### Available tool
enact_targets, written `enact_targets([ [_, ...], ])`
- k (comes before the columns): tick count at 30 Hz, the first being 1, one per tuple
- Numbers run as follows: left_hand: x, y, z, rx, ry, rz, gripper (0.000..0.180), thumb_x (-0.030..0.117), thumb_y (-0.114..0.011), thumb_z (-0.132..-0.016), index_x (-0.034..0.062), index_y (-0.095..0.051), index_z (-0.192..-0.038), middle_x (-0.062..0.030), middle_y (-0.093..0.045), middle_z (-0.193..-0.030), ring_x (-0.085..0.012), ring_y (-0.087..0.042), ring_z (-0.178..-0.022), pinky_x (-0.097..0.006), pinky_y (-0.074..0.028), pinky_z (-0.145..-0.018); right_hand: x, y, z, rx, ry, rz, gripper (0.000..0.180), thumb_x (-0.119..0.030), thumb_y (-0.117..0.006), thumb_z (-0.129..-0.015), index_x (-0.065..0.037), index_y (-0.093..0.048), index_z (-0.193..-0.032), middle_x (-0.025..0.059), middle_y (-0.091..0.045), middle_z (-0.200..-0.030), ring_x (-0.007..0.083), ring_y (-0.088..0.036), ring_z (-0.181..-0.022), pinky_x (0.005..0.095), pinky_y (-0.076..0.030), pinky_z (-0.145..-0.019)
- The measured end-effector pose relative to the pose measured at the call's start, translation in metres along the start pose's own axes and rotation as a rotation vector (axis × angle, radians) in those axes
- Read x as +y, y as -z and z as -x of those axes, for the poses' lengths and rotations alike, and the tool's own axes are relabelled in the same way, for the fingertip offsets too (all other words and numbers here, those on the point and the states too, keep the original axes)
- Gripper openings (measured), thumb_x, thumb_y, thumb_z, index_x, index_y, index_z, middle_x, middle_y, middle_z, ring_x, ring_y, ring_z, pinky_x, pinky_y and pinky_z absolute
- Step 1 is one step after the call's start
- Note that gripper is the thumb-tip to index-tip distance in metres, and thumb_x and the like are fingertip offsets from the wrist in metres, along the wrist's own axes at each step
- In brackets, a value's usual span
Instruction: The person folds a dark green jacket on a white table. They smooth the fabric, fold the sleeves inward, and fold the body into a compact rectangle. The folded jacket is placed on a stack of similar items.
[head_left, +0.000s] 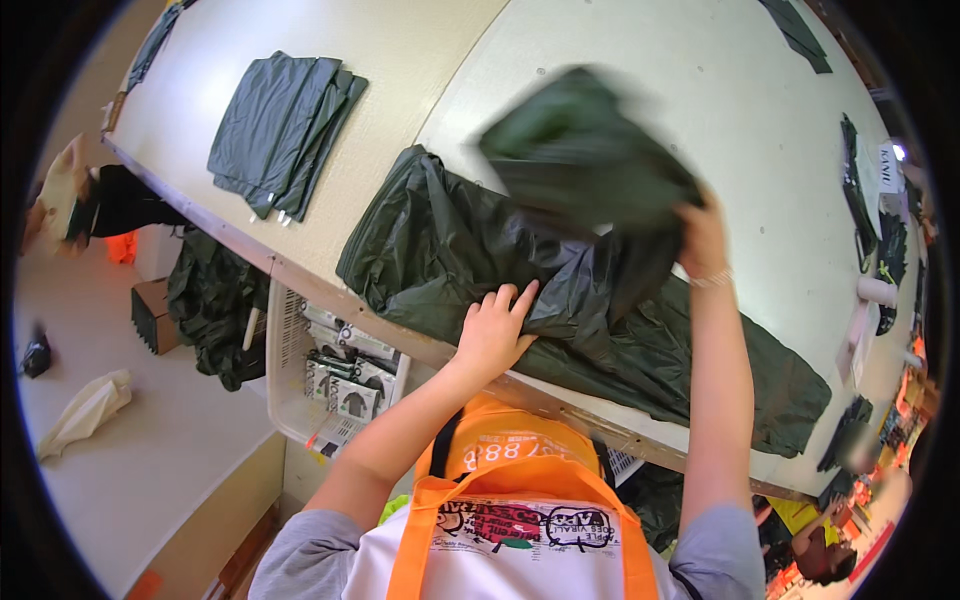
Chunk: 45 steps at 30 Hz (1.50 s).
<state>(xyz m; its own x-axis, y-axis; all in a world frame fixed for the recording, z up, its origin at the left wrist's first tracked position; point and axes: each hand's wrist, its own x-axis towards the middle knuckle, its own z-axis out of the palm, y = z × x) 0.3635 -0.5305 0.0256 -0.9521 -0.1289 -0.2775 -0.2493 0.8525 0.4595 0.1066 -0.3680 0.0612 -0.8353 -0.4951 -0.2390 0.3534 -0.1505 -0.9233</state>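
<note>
On the pale, smooth table (640, 90), near its front edge, lies a dark green, thin, crinkly garment (470, 260). The left hand (495, 330) presses it flat with fingers spread open. The right hand (700, 240) is closed on a fold of it, lifted and blurred, perhaps mid-flip. Best keep the left palm firm so the slippery cloth folds squarely. Far left sits a flat folded stack of dark garments (280, 130).

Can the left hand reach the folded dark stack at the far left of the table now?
Probably not without leaning: the left hand presses flat on the dark garment at the near edge, and the folded stack lies well beyond it.
</note>
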Motion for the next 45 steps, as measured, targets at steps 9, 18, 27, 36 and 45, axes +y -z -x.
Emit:
enact_targets([
  [9,-0.021,0.008,-0.006,-0.014,-0.221,0.073,0.063,0.025,-0.07,-0.076,0.0075,-0.046,-0.132,-0.0119,-0.051,-0.113,-0.0289,-0.052,-0.1,-0.039,-0.044,-0.084,0.019,0.196,0.111,1.352,0.134,0.09,0.027,-0.012,-0.048,-0.091,-0.001,-0.053,-0.115,0.0106,-0.057,-0.116,0.0201,-0.052,-0.108,0.0385,-0.041,-0.095],
  [18,-0.023,0.01,-0.007,-0.056,-0.3,-0.047,0.06,0.024,-0.066,-0.079,0.0096,-0.046,-0.133,-0.0094,-0.05,-0.113,-0.0267,-0.052,-0.097,-0.037,-0.045,-0.08,-0.063,0.193,-0.058,0.78,-0.419,1.564,0.06,-0.049,-0.058,-0.083,0.001,-0.062,-0.115,0.0244,-0.054,-0.127,0.0353,-0.049,-0.121,0.0403,-0.04,-0.1],
  [27,-0.018,0.014,-0.005,-0.094,-0.286,-0.084,0.071,0.017,-0.074,-0.067,0.0099,-0.046,-0.132,-0.009,-0.05,-0.115,-0.0261,-0.052,-0.098,-0.037,-0.046,-0.08,-0.116,0.232,0.021,0.295,-0.204,1.44,0.027,-0.029,-0.063,-0.083,-0.005,-0.067,-0.094,0.0053,-0.064,-0.08,0.014,-0.056,-0.067,0.0293,-0.045,-0.062],
  [36,-0.02,0.015,0.005,0.04,-0.432,0.012,0.052,0.011,-0.066,-0.064,0.0089,-0.058,-0.115,-0.0067,-0.053,-0.113,-0.0258,-0.05,-0.099,-0.038,-0.039,-0.084,-0.027,0.301,0.381,0.988,-0.068,0.762,0.035,-0.015,-0.054,-0.089,-0.012,-0.051,-0.124,0.0055,-0.054,-0.122,0.0161,-0.053,-0.112,0.0296,-0.042,-0.092],
  [45,-0.03,0.064,-0.005,0.224,-0.594,-0.062,0.066,0.007,-0.058,-0.061,0.0094,-0.052,-0.127,-0.0134,-0.047,-0.131,-0.0334,-0.042,-0.123,-0.049,-0.028,-0.105,-0.048,0.207,0.313,0.893,-0.16,1.28,0.032,-0.027,-0.058,-0.092,0.004,-0.061,-0.1,0.0155,-0.065,-0.083,0.0177,-0.057,-0.074,0.0314,-0.046,-0.073],
])
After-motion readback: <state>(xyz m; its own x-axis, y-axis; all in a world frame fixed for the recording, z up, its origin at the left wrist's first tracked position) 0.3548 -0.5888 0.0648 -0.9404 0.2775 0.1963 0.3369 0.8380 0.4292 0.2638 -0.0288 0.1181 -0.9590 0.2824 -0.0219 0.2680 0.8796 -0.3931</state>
